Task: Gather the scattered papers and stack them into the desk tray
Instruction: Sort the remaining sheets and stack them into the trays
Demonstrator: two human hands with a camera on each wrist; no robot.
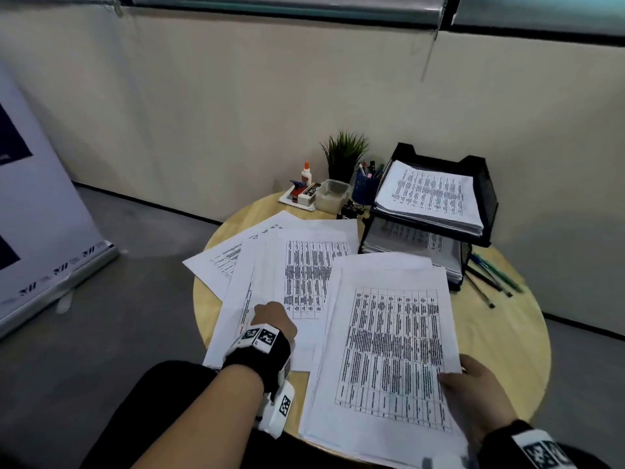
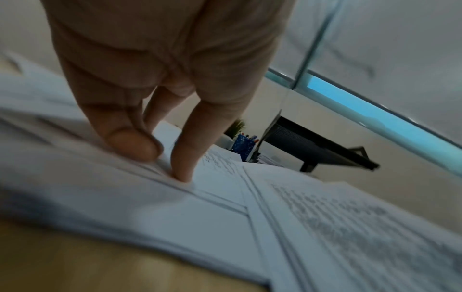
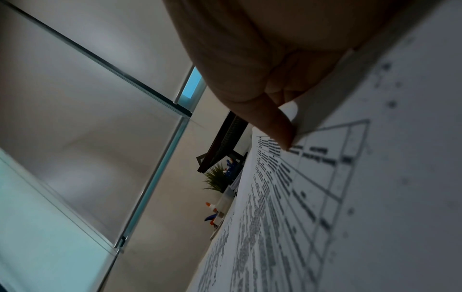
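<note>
Printed sheets point(image 1: 304, 265) lie fanned across the round wooden table point(image 1: 500, 333). My left hand point(image 1: 274, 319) rests on them near the table's left front. In the left wrist view its fingertips point(image 2: 183, 173) press straight down on the sheets point(image 2: 150, 207). My right hand point(image 1: 473, 384) grips the right edge of a gathered paper stack point(image 1: 389, 350), its thumb point(image 3: 280, 126) on top and the other fingers hidden beneath. The black mesh two-tier desk tray point(image 1: 488, 198) stands at the back right, with paper piles on both levels.
Behind the sheets stand a small plant point(image 1: 345, 154), a glue bottle point(image 1: 306, 172), a clear lidded box point(image 1: 333, 194) and a blue pen cup point(image 1: 365, 187). Loose pens point(image 1: 490, 282) lie right of the tray. A banner stand point(image 1: 40, 231) is on the floor at left.
</note>
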